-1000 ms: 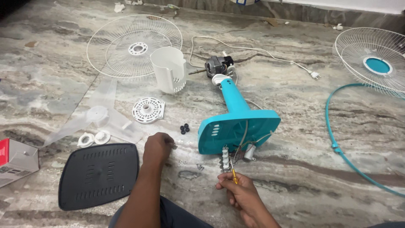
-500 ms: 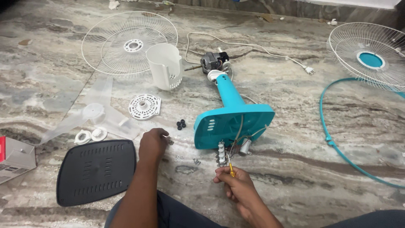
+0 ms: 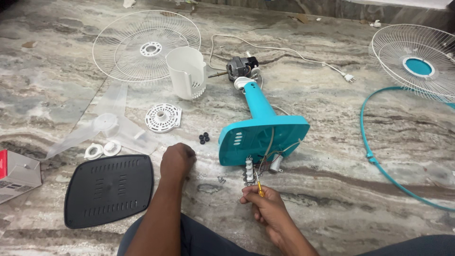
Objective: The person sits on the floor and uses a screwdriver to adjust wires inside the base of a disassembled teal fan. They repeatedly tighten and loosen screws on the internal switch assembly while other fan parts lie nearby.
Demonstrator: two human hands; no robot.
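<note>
A teal fan stand [image 3: 258,128] lies on its side on the marble floor [image 3: 332,118], its base turned toward me with wires and a white switch block [image 3: 249,169] hanging out. My right hand [image 3: 265,206] grips a small yellow-handled screwdriver [image 3: 258,187] whose tip points up at the switch block. My left hand [image 3: 177,161] rests curled on the floor next to a few small screws [image 3: 211,178], left of the base. The fan motor [image 3: 239,67] sits at the stand's far end.
A black base cover [image 3: 109,188] lies at front left. Clear fan blades [image 3: 106,125], a white round plate [image 3: 163,117], a white motor housing [image 3: 186,72] and a white grille [image 3: 144,45] lie beyond. Another grille [image 3: 419,61] and a teal ring [image 3: 379,161] are at right. Red-and-grey box [image 3: 16,173] at left.
The view has shifted slightly, so everything sits a little lower and left. My right hand with the screwdriver has edged up toward the switch block. My left hand stays on the floor.
</note>
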